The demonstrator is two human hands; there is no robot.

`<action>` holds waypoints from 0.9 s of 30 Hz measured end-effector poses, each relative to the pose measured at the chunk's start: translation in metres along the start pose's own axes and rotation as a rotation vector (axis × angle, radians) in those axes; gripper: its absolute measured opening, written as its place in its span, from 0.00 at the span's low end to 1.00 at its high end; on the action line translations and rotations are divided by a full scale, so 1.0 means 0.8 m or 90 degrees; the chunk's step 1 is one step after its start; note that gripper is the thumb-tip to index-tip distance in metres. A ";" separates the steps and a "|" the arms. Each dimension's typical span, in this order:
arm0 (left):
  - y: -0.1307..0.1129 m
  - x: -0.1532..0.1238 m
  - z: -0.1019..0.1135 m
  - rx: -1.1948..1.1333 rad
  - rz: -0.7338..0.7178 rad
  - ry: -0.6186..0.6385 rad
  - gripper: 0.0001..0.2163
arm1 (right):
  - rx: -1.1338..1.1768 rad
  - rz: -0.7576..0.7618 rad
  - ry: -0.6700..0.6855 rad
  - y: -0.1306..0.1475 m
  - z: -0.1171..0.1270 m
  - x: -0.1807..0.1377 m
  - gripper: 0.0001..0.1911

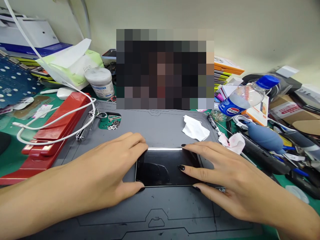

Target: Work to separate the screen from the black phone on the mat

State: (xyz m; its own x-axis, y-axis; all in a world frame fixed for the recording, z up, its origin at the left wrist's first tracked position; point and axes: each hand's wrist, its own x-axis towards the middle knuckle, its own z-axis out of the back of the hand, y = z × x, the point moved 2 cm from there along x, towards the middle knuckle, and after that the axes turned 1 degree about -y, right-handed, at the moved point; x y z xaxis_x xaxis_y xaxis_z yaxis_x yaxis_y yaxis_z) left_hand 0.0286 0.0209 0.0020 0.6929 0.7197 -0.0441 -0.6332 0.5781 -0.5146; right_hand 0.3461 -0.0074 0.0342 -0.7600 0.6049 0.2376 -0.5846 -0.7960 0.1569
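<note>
L hand (122,160) grips phone (160,170) at its L end, thumb at near edge, fingers curled over far side. R hand (227,170) holds R end, fingers spread: 1 tip on screen, another at far edge, thumb at near edge. Phone's flat, screen up, on grey mat (155,130) atop green tabletop (12,160). Tissue (196,128) lies just beyond R hand.

A bottle (246,96) (blue-capped) sits near a blue bulb (265,136); leftward, a jar (100,83).
</note>
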 end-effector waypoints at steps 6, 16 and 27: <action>-0.008 0.004 -0.003 -0.016 -0.003 -0.094 0.25 | 0.008 -0.002 0.004 0.001 0.000 0.001 0.18; 0.001 0.000 -0.004 -0.006 0.005 -0.027 0.17 | 0.012 -0.004 0.013 -0.001 -0.005 -0.001 0.18; 0.002 -0.001 0.001 0.004 0.009 0.027 0.16 | 0.014 -0.009 0.012 0.001 -0.004 0.001 0.18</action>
State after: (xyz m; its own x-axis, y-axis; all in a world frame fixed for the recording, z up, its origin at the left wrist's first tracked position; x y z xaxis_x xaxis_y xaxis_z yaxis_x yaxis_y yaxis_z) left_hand 0.0268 0.0217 0.0015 0.6983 0.7103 -0.0880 -0.6447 0.5709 -0.5084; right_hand 0.3444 -0.0077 0.0315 -0.7571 0.6161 0.2175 -0.5887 -0.7876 0.1817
